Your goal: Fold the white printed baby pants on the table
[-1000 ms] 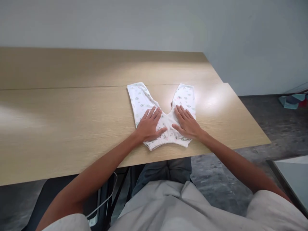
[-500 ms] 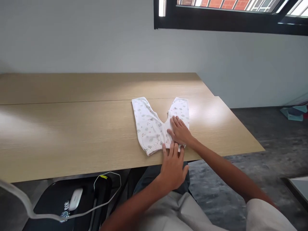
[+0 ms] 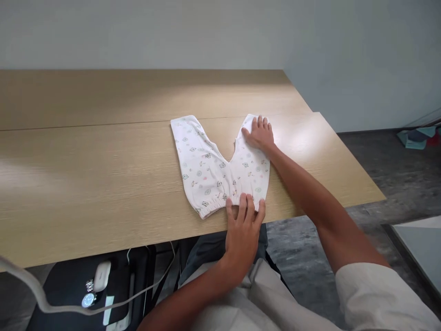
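Note:
A small pair of white printed pants (image 3: 213,170) lies spread flat on the wooden table (image 3: 103,179), waistband toward me and the two legs pointing away in a V. My right hand (image 3: 261,133) rests flat on the right leg near its far hem, fingers stretched out. At the table's front edge my left hand (image 3: 245,225) touches the right part of the elastic waistband with its fingertips, the fingers spread. Part of the waistband is hidden beneath those fingers.
Below the table at left, a black chair seat (image 3: 65,280) bears a wristwatch (image 3: 88,299) and a white case (image 3: 102,276). A pale cable (image 3: 37,292) crosses in front of it. A wall (image 3: 155,34) stands behind the table.
My right hand has slid away from me along the right leg, from near the waistband to the far hem. My left hand stays at the waistband. The view has tilted downward.

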`<state>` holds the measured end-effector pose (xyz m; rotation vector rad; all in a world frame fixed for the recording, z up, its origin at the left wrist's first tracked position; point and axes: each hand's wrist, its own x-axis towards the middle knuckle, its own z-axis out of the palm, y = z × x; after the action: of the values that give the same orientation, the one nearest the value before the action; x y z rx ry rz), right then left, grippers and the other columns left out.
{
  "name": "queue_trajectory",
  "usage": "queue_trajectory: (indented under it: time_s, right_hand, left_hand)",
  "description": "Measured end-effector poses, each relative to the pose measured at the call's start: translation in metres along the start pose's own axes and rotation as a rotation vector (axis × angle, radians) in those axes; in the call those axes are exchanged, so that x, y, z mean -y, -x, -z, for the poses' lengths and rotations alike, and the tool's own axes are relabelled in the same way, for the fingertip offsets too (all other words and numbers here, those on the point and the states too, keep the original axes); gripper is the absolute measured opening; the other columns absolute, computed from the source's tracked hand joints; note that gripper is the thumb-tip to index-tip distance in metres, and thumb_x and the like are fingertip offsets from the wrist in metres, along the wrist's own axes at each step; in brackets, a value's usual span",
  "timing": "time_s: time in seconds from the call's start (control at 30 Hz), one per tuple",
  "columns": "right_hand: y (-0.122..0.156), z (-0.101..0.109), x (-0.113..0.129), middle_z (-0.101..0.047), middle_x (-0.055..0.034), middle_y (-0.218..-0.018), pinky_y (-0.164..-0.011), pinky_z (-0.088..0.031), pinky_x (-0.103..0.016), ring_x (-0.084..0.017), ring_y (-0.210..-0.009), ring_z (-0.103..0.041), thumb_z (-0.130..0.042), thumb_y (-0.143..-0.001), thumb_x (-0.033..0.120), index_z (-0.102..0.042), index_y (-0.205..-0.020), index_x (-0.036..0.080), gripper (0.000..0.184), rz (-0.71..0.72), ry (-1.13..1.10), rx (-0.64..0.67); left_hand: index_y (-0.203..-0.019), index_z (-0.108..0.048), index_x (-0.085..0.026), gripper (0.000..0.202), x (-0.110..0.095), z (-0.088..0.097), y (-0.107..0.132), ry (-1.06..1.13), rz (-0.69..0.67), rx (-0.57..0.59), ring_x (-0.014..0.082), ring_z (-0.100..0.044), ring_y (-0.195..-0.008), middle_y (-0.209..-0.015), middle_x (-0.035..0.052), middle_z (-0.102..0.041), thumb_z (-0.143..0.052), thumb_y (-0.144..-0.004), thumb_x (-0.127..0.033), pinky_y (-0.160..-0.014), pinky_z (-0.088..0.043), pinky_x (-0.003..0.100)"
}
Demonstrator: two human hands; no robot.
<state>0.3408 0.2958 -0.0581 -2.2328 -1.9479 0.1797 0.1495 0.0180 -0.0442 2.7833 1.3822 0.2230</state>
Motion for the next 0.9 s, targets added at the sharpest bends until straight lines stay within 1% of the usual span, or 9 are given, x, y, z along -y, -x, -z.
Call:
queue_trajectory:
  time_s: [0.13,0.3,0.37,0.47,0.57,0.63,0.7,0.8,0.9]
  right_hand:
    - [-0.041,-0.005,-0.016,-0.007,-0.0224,-0.163,-0.118,-0.006,-0.066,-0.039,-0.151,-0.003,-0.03,-0.099,0.061,-0.015,-0.157,0.001,0.084,-0.012,-0.016,-0.034]
    - [-0.064,0.002,-0.021,-0.007,-0.0246,-0.162,-0.115,-0.002,-0.069,-0.04,-0.15,-0.003,-0.028,-0.102,0.059,-0.018,-0.157,0.001,0.08,-0.183,-0.017,-0.094]
    - [-0.066,0.009,-0.018,-0.013,-0.0259,-0.161,-0.115,-0.003,-0.068,-0.04,-0.15,-0.007,-0.025,-0.105,0.055,-0.027,-0.154,0.0,0.073,-0.178,0.016,-0.179]
    - [-0.051,0.023,-0.004,-0.026,-0.023,-0.157,-0.118,-0.009,-0.061,-0.036,-0.147,-0.019,-0.024,-0.106,0.047,-0.054,-0.135,0.003,0.06,0.019,0.081,-0.392]
    - [-0.002,0.034,0.019,-0.039,-0.0182,-0.149,-0.115,-0.022,-0.064,-0.036,-0.142,-0.029,-0.031,-0.103,0.044,-0.062,-0.123,0.013,0.048,0.17,-0.01,-0.48]
    - [0.053,0.041,0.032,-0.045,-0.0154,-0.144,-0.112,-0.03,-0.066,-0.037,-0.141,-0.032,-0.034,-0.101,0.044,-0.059,-0.127,0.019,0.044,0.276,-0.105,-0.417]
    - [0.116,0.045,0.038,-0.042,-0.0126,-0.149,-0.116,-0.035,-0.058,-0.032,-0.144,-0.031,-0.037,-0.1,0.049,-0.053,-0.136,0.021,0.048,0.461,-0.156,-0.271]
    - [0.2,0.043,0.029,-0.019,-0.0115,-0.163,-0.122,-0.03,-0.05,-0.029,-0.15,-0.019,-0.037,-0.101,0.059,-0.025,-0.157,0.016,0.072,0.717,-0.121,0.004]
    - [0.248,0.035,0.004,-0.012,-0.0099,-0.164,-0.125,-0.021,-0.053,-0.03,-0.152,-0.012,-0.037,-0.102,0.062,-0.003,-0.162,0.018,0.082,0.761,-0.003,0.095]
  left_hand:
    - [-0.154,-0.034,-0.023,0.06,0.002,0.0,0.0,0.014,-0.008,0.006,0.035,-0.028,-0.147,-0.154,0.0179,-0.036,-0.048,-0.096,-0.023,-0.116,-0.028,0.071]
    - [-0.154,-0.034,-0.023,0.058,0.001,-0.001,-0.001,0.031,-0.005,0.011,0.0343,-0.028,-0.147,-0.154,0.0167,-0.037,-0.049,-0.098,-0.025,-0.116,-0.029,0.069]
    - [-0.154,-0.034,-0.024,0.057,0.0,0.002,-0.001,0.05,0.016,0.018,0.0336,-0.028,-0.147,-0.154,0.016,-0.037,-0.049,-0.098,-0.023,-0.117,-0.028,0.068]
    - [-0.154,-0.033,-0.025,0.061,0.005,0.018,0.002,0.19,0.008,0.04,0.0338,-0.026,-0.148,-0.155,0.0153,-0.035,-0.055,-0.097,-0.031,-0.119,-0.026,0.066]
    - [-0.156,-0.027,-0.029,0.073,0.028,0.044,0.008,0.404,-0.03,0.029,0.0336,-0.021,-0.149,-0.16,0.0099,-0.026,-0.061,-0.093,-0.043,-0.121,-0.027,0.058]
    - [-0.157,-0.025,-0.029,0.073,0.053,0.056,0.013,0.457,-0.045,0.012,0.0303,-0.019,-0.15,-0.162,0.0057,-0.023,-0.06,-0.095,-0.044,-0.122,-0.029,0.052]
    - [-0.156,-0.029,-0.025,0.065,0.079,0.057,0.019,0.402,-0.057,0.029,0.0281,-0.023,-0.149,-0.16,0.0061,-0.028,-0.055,-0.098,-0.039,-0.123,-0.028,0.048]
    - [-0.154,-0.032,-0.02,0.055,0.111,0.046,0.028,0.253,-0.133,0.08,0.0278,-0.024,-0.15,-0.158,0.0069,-0.033,-0.047,-0.102,-0.031,-0.124,-0.025,0.051]
    - [-0.157,-0.025,-0.02,0.055,0.127,0.036,0.041,0.172,-0.202,0.086,0.024,-0.015,-0.152,-0.162,0.0044,-0.026,-0.039,-0.106,-0.034,-0.125,-0.022,0.047]
